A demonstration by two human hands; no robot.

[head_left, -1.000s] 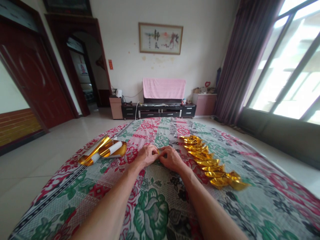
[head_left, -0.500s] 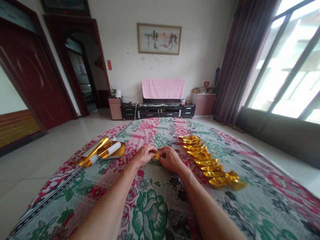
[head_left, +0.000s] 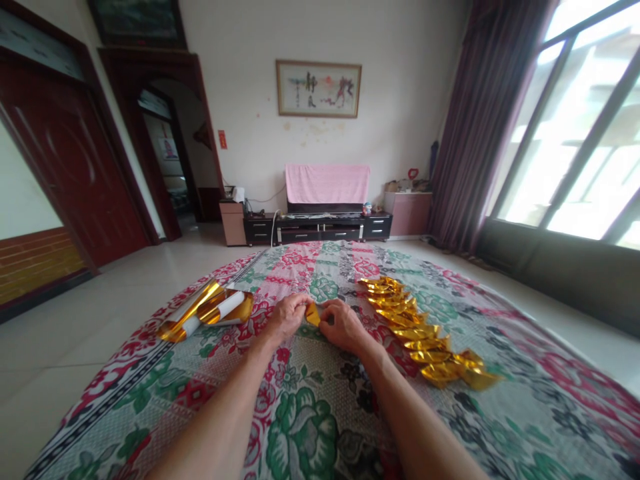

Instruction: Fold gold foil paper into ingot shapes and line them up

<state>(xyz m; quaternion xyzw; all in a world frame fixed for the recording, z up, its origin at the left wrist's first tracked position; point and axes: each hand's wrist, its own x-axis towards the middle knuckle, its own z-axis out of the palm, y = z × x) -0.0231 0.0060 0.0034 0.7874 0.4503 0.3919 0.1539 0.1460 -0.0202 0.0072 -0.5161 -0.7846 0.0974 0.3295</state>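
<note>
A small piece of gold foil paper [head_left: 313, 315] is pinched between my two hands above the middle of the table. My left hand [head_left: 289, 316] has its fingertips closed on the paper's left side. On its right side, my right hand [head_left: 343, 324] grips it with thumb and bent fingers. Several folded gold foil pieces [head_left: 400, 313] lie overlapping in a slanting row to the right of my hands. Curled gold sheets with white backs [head_left: 200, 310] rest on the cloth to the left.
The round table wears a flowered cloth [head_left: 300, 427] in red, green and grey. Beyond it stand a low black cabinet [head_left: 300, 235] and a pink cloth [head_left: 327, 183] over something flat. A window is at the right.
The gold paper between my hands shows more of its surface, and my fingers have parted slightly around it. The whole view has shifted, with the room sitting a little lower in the picture.
</note>
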